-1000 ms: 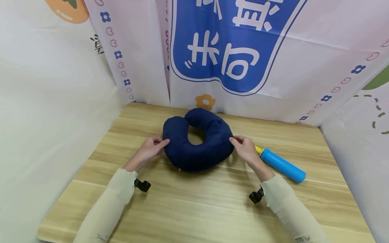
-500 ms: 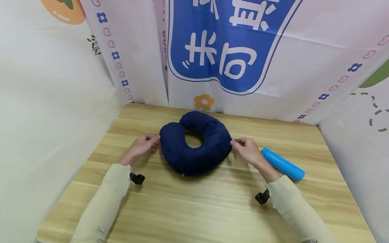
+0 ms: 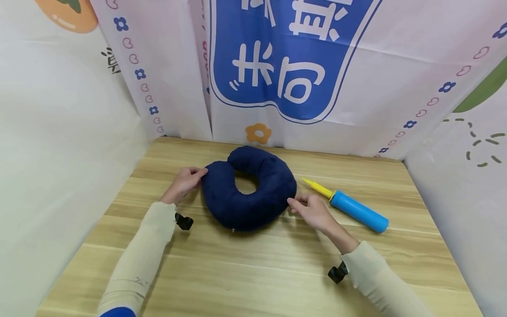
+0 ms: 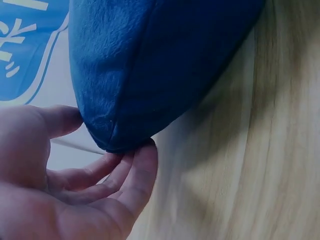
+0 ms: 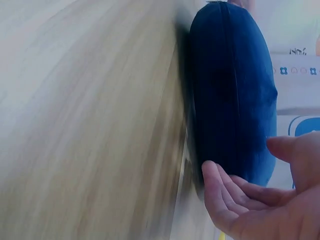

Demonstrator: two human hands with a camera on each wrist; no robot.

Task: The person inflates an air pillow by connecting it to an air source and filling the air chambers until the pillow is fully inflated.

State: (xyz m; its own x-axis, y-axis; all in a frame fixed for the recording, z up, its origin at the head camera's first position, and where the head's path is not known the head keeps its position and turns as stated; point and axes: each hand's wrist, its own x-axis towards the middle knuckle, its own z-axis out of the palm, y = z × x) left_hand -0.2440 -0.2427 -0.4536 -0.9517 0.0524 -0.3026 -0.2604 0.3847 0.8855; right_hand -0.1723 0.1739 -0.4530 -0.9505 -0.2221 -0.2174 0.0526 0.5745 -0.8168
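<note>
A navy-blue U-shaped neck pillow (image 3: 245, 207) lies on the wooden table, its gap toward the back left. My left hand (image 3: 186, 180) pinches the pillow's left end, thumb on the upper side and fingertips beneath the edge. Close up in the left wrist view, a seam runs down that blue end (image 4: 130, 75) between thumb and fingers. On the near right side, my right hand (image 3: 313, 211) holds the rim lightly between thumb and fingertips. The right wrist view shows the fingers (image 5: 225, 192) at the lower side and the thumb on the upper side.
Right of the pillow lies a blue hand pump (image 3: 358, 211) with a yellow nozzle (image 3: 318, 188) pointing back left, close behind the right hand. A printed white cloth (image 3: 174, 88) hangs along the table's back edge, with white walls at both sides.
The left hand has shifted its hold farther up the pillow's left end. My right hand has slid toward the near right edge, uncovering the pump's nozzle. The head view has swung slightly right.
</note>
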